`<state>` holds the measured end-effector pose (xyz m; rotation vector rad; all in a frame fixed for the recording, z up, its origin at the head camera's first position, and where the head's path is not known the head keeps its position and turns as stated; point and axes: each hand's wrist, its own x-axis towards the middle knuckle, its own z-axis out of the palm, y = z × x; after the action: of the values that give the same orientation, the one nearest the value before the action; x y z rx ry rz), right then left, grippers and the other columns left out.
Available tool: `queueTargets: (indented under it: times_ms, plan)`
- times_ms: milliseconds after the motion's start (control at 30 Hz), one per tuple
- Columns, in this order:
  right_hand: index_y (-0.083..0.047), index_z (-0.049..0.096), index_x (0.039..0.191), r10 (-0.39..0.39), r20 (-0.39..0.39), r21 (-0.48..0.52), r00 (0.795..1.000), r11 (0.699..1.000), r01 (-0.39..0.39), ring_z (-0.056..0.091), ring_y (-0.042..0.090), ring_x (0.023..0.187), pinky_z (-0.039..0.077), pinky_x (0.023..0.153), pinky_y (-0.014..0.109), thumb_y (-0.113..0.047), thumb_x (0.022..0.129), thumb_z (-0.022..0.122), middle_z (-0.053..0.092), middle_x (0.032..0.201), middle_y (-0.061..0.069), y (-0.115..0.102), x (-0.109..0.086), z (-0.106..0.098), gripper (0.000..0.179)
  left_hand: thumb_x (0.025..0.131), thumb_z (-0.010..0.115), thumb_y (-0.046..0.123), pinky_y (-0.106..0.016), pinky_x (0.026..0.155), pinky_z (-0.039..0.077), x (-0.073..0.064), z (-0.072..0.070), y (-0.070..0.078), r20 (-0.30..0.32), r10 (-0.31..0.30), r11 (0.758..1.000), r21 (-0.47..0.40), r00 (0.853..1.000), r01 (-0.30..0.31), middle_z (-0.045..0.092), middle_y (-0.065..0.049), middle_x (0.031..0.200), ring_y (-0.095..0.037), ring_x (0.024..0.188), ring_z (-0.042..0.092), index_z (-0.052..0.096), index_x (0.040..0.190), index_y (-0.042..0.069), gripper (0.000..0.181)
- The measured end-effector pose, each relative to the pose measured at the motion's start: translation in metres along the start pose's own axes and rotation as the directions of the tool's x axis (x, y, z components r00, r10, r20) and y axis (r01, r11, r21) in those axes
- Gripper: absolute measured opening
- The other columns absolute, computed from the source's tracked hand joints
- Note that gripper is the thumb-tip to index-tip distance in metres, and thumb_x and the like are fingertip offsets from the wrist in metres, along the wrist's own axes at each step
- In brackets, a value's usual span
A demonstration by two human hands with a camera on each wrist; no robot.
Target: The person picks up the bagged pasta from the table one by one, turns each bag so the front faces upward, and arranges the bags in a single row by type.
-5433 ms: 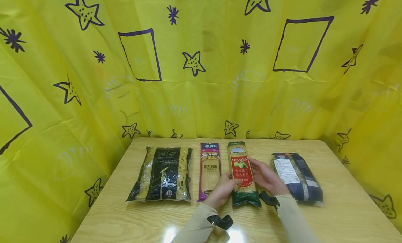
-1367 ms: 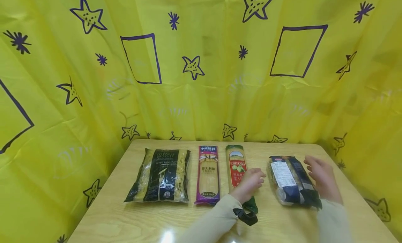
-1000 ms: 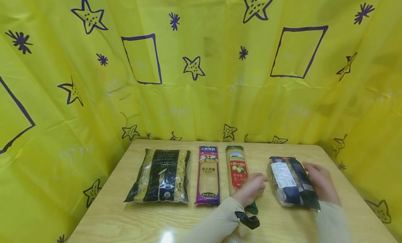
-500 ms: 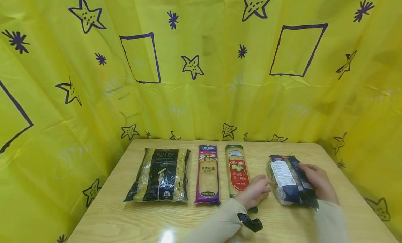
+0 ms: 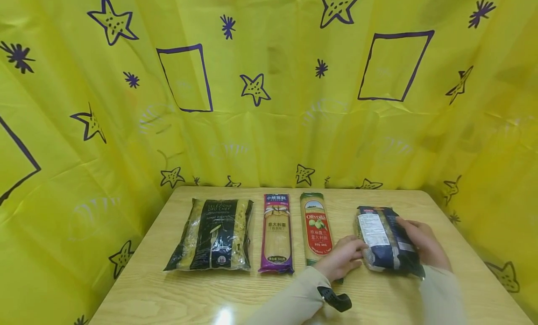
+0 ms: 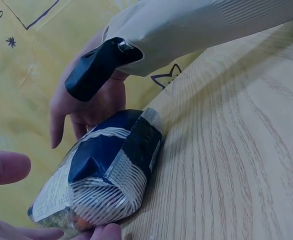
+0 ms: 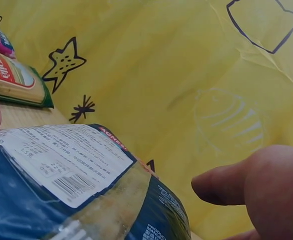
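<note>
A dark blue bag of pasta with a white label lies at the right of the table, between my two hands. My right hand lies along its right side. In the right wrist view the thumb stands apart from the bag; the fingers are mostly hidden. My left hand touches the bag's lower left edge with its fingertips, and its thumb is off the bag in the left wrist view. The left forearm crosses the lower end of the Olivoila spaghetti pack.
Left of the spaghetti lie a purple-edged pack of long pasta and a large black bag of penne. The packs form a row on the wooden table. A yellow curtain hangs behind the table and along both sides.
Both hands have left the Olivoila spaghetti and come to the blue bag. Over the last second the right hand has closed in on its right side, the left fingertips on its left edge.
</note>
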<state>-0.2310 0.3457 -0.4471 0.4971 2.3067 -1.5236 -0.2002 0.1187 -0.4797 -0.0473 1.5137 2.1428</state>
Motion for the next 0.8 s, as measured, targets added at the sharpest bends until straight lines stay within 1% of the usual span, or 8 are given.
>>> queueTargets:
  times_ms: [100, 200, 267, 333, 433, 533, 667, 800]
  plan:
    - [0.015, 0.001, 0.158, -0.005, 0.013, 0.011, 1.0, 1.0, 0.005, 0.035, 0.046, 0.136, 0.042, 0.117, 0.058, -0.065, 0.103, 0.033, 0.013, 0.162, 0.042, 0.0, 0.0, 0.001, 0.102, 0.092, 0.059, 0.006, -0.06, 0.118, 0.039, -0.001, -0.002, 0.002, 0.01, -0.01, 1.0, -0.003, 1.0, 0.01, 0.068, -0.017, 0.122, -0.034, 0.123, 0.063, 0.04, 0.149, -0.009, 0.062]
    - [0.016, 0.003, 0.157, -0.014, 0.021, 0.018, 1.0, 1.0, 0.014, 0.042, 0.042, 0.13, 0.053, 0.102, 0.042, -0.063, 0.104, 0.033, 0.02, 0.159, 0.041, 0.0, 0.001, 0.002, 0.1, 0.093, 0.06, 0.007, -0.055, 0.115, 0.042, -0.002, -0.004, 0.003, 0.015, -0.02, 1.0, -0.006, 1.0, 0.02, 0.066, -0.014, 0.118, -0.029, 0.118, 0.063, 0.042, 0.149, -0.006, 0.06]
    - [0.018, 0.005, 0.156, -0.019, 0.027, 0.015, 0.999, 1.0, 0.018, 0.045, 0.04, 0.126, 0.052, 0.091, 0.03, -0.063, 0.104, 0.033, 0.024, 0.156, 0.04, 0.001, 0.001, 0.002, 0.1, 0.094, 0.06, 0.008, -0.049, 0.111, 0.046, -0.002, -0.005, 0.004, 0.018, -0.021, 1.0, -0.002, 1.0, 0.021, 0.066, -0.011, 0.114, -0.025, 0.113, 0.063, 0.045, 0.147, -0.004, 0.056]
    - [0.019, 0.006, 0.156, -0.018, 0.028, 0.011, 0.999, 1.0, 0.018, 0.047, 0.037, 0.123, 0.051, 0.084, 0.024, -0.062, 0.104, 0.032, 0.027, 0.154, 0.04, 0.001, 0.002, 0.002, 0.1, 0.094, 0.06, 0.009, -0.042, 0.105, 0.048, -0.002, -0.006, 0.005, 0.022, -0.02, 1.0, 0.003, 1.0, 0.02, 0.066, -0.007, 0.11, -0.021, 0.108, 0.063, 0.051, 0.142, -0.002, 0.05]
    - [0.023, 0.009, 0.154, -0.034, 0.03, -0.001, 0.999, 0.999, 0.034, 0.052, 0.031, 0.115, 0.053, 0.079, 0.022, -0.061, 0.105, 0.032, 0.035, 0.148, 0.04, 0.002, 0.003, 0.002, 0.1, 0.095, 0.059, 0.011, -0.034, 0.095, 0.05, -0.002, -0.008, 0.006, 0.03, -0.017, 1.0, 0.007, 0.999, 0.017, 0.066, -0.003, 0.104, -0.017, 0.102, 0.063, 0.059, 0.129, 0.003, 0.035]
    - [0.026, 0.013, 0.152, -0.049, 0.031, -0.001, 0.998, 0.999, 0.049, 0.057, 0.023, 0.104, 0.055, 0.077, 0.023, -0.06, 0.106, 0.032, 0.046, 0.136, 0.038, 0.003, 0.005, 0.001, 0.099, 0.095, 0.059, 0.012, -0.03, 0.091, 0.05, -0.002, -0.01, 0.007, 0.028, -0.016, 1.0, 0.011, 0.999, 0.016, 0.066, -0.002, 0.102, -0.015, 0.099, 0.064, 0.061, 0.124, 0.005, 0.029]
    - [0.027, 0.015, 0.15, -0.06, 0.03, 0.004, 0.998, 0.998, 0.06, 0.057, 0.017, 0.097, 0.056, 0.076, 0.022, -0.058, 0.107, 0.033, 0.053, 0.128, 0.032, 0.004, 0.008, 0.001, 0.097, 0.095, 0.06, 0.013, -0.031, 0.091, 0.051, -0.002, -0.011, 0.008, 0.015, -0.017, 0.999, 0.027, 1.0, 0.017, 0.067, -0.002, 0.103, -0.015, 0.098, 0.064, 0.062, 0.124, 0.006, 0.029]
    - [0.027, 0.015, 0.15, -0.062, 0.026, 0.003, 0.998, 0.998, 0.062, 0.057, 0.019, 0.099, 0.055, 0.075, 0.021, -0.057, 0.107, 0.031, 0.05, 0.131, 0.034, 0.003, 0.008, 0.002, 0.096, 0.095, 0.06, 0.012, -0.034, 0.093, 0.05, -0.003, -0.011, 0.008, 0.004, -0.02, 0.999, 0.039, 1.0, 0.02, 0.068, -0.004, 0.107, -0.016, 0.1, 0.064, 0.059, 0.131, 0.004, 0.036]
